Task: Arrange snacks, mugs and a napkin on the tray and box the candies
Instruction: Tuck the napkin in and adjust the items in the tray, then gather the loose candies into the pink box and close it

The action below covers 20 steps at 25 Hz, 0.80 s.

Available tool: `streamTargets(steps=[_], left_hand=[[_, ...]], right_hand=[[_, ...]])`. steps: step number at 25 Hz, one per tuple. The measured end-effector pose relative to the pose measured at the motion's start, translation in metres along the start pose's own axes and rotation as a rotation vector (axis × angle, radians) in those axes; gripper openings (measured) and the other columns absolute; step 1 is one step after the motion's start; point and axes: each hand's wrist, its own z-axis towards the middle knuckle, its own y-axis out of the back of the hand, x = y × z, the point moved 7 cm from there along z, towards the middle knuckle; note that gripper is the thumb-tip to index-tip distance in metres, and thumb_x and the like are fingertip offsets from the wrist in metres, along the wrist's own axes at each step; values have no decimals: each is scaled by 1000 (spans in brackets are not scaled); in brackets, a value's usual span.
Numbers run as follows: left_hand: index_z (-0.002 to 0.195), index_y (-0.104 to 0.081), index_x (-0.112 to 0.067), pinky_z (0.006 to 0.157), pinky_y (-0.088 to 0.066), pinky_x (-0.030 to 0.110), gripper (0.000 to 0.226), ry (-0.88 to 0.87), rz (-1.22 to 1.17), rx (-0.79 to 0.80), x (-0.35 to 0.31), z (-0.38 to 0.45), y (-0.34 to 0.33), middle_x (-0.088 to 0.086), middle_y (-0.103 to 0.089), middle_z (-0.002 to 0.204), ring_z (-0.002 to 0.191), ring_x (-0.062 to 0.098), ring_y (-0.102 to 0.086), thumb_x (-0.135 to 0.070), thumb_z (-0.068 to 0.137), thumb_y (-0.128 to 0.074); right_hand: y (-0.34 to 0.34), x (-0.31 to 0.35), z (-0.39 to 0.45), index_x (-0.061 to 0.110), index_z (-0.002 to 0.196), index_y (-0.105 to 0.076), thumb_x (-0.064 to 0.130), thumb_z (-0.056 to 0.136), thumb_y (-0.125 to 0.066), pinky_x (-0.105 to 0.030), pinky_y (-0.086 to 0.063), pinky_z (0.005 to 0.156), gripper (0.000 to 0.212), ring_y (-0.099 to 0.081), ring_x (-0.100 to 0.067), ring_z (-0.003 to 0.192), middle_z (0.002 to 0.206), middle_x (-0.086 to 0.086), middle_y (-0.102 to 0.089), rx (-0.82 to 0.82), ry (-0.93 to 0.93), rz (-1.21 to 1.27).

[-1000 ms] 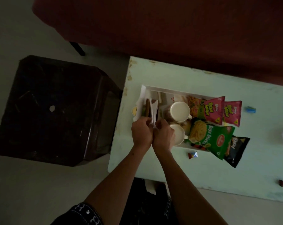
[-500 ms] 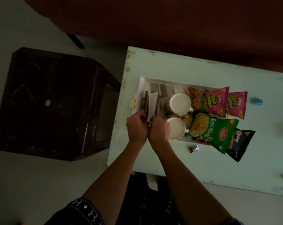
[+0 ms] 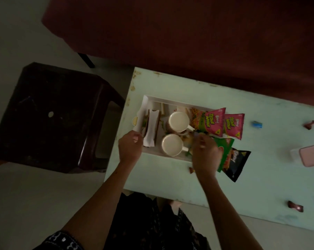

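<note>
A white tray [image 3: 170, 101] sits on the pale green table [image 3: 260, 168]. In it, a folded white napkin [image 3: 151, 127] lies at the left, beside two cream mugs [image 3: 178, 121] [image 3: 171, 144]. Pink snack packs [image 3: 213, 123] [image 3: 233, 126], a green pack [image 3: 224, 147] and a black pack [image 3: 237, 163] overlap the tray's right end. My left hand [image 3: 130, 147] hovers at the tray's near left corner, fingers loosely curled, just clear of the napkin. My right hand [image 3: 204, 152] is blurred over the green pack and holds nothing I can see.
Wrapped candies lie loose on the table: a blue one [image 3: 257, 125], brown ones [image 3: 311, 124] [image 3: 295, 206] and a small one [image 3: 191, 170] by my right wrist. A pink lidded box [image 3: 309, 155] stands at the right edge. A dark stool [image 3: 49, 114] is left of the table.
Both hands were together on the napkin's near end. They have let go and parted; the right hand has swung right over the green pack. The napkin stays lying in the tray.
</note>
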Motion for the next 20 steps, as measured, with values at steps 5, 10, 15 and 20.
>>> streamTargets(steps=[5,10,15,20], left_hand=[[95,-68,-4,80,-48,32,17,114,59,-63,1,4,10,18,-71,97,93,31,-66,-14,83,-61],[108,-62,-4,93,-48,39,28,224,49,-63,6,30,5,18,-66,112,104,32,-61,-18,83,-62],[125,-50,-3,103,-41,43,41,333,131,29,35,60,-19,20,-54,131,119,34,-51,-19,88,-55],[124,-51,-3,97,-46,41,40,464,-65,66,61,81,-41,24,-55,128,115,38,-55,-15,87,-58]], right_hand=[[90,-125,49,15,97,-66,22,87,-56,-28,-44,70,15,-68,-27,83,95,-10,-73,-226,-320,112],[74,-230,83,3,98,-66,4,86,-57,-18,-54,54,15,-59,-7,49,57,1,-65,-34,-754,427],[21,-246,101,8,88,-58,-1,91,-50,-22,-54,67,13,-59,-16,68,88,-9,-58,311,-885,577],[-25,-240,105,7,99,-59,12,92,-52,-40,-51,82,12,-63,-28,88,99,-13,-67,722,-1002,720]])
